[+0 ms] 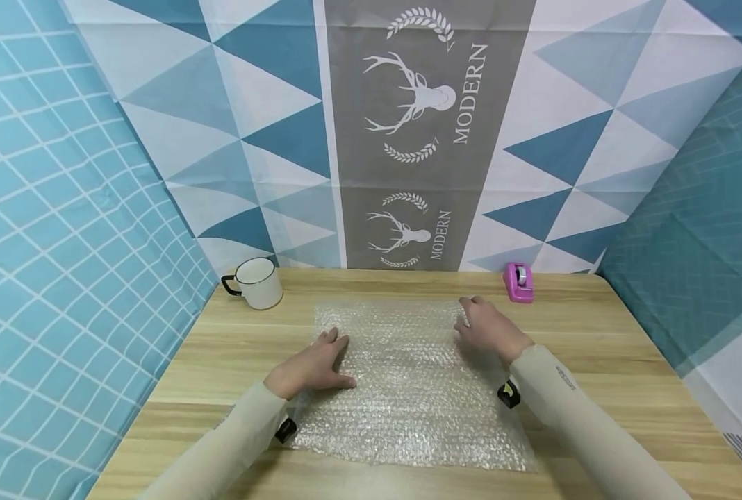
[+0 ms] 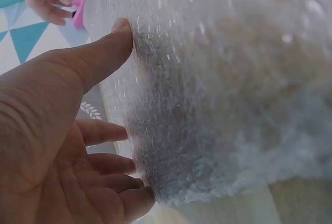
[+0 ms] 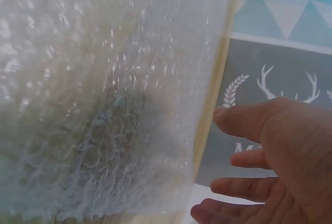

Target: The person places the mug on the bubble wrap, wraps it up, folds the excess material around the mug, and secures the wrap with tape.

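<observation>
A clear sheet of bubble wrap (image 1: 402, 389) lies spread flat on the wooden table. On its left side rests my left hand (image 1: 315, 364), fingers spread and touching the film; the left wrist view shows the thumb and fingertips against the bubble wrap (image 2: 176, 110). Over the far right corner is my right hand (image 1: 486, 326), its fingers loosely bent. In the right wrist view the right hand (image 3: 275, 162) appears beside the sheet's edge with nothing between thumb and fingers.
A white enamel mug (image 1: 260, 283) with a black rim and handle stands at the table's back left. At the back right sits a pink tape dispenser (image 1: 519, 282). Patterned cloth hangs behind the wooden table (image 1: 596, 347) and along both sides.
</observation>
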Demonstrator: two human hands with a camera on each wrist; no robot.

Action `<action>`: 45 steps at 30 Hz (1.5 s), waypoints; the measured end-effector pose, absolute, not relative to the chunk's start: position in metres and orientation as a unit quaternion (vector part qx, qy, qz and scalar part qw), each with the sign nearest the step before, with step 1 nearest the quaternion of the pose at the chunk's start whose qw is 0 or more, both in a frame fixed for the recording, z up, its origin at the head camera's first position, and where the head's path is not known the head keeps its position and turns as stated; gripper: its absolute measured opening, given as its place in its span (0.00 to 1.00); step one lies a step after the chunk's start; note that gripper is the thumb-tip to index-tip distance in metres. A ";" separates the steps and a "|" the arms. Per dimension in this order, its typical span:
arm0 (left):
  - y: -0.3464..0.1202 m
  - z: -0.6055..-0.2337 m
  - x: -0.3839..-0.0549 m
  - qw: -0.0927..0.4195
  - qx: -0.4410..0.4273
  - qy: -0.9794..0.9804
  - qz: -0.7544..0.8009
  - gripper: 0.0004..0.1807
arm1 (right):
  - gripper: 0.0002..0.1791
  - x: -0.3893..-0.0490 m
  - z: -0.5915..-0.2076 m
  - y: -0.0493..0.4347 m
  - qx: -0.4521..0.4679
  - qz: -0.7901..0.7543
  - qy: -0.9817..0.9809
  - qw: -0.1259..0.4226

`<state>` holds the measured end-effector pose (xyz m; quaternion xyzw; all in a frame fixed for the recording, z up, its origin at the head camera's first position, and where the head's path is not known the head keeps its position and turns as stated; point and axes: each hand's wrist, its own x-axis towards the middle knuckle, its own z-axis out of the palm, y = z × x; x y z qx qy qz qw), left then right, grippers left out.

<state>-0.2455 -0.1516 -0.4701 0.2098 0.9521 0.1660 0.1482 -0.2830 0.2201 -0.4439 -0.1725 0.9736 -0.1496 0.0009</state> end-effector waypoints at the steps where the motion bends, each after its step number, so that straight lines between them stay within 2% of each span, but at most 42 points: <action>1: -0.152 -0.471 -0.245 0.149 0.209 0.952 0.167 0.55 | 0.32 -0.285 -0.445 0.220 -0.168 -0.152 0.974 0.005; 5: -0.152 -0.472 -0.244 0.152 0.207 0.952 0.166 0.55 | 0.34 -0.294 -0.449 0.219 -0.155 -0.156 0.975 0.035; 9: -0.153 -0.470 -0.244 0.152 0.206 0.952 0.169 0.55 | 0.34 -0.301 -0.455 0.220 -0.164 -0.145 0.975 0.035; 14: -0.152 -0.468 -0.245 0.151 0.213 0.951 0.165 0.55 | 0.30 -0.306 -0.462 0.222 -0.172 -0.126 0.977 0.029; 25: -0.153 -0.472 -0.244 0.150 0.210 0.951 0.171 0.55 | 0.19 -0.304 -0.466 0.219 -0.138 -0.137 0.976 0.096; 34: -0.155 -0.475 -0.244 0.153 0.207 0.950 0.177 0.55 | 0.12 -0.306 -0.468 0.216 -0.147 -0.126 0.977 0.087; 45: -0.155 -0.474 -0.243 0.151 0.205 0.948 0.191 0.55 | 0.13 -0.309 -0.468 0.213 -0.126 -0.108 0.983 0.083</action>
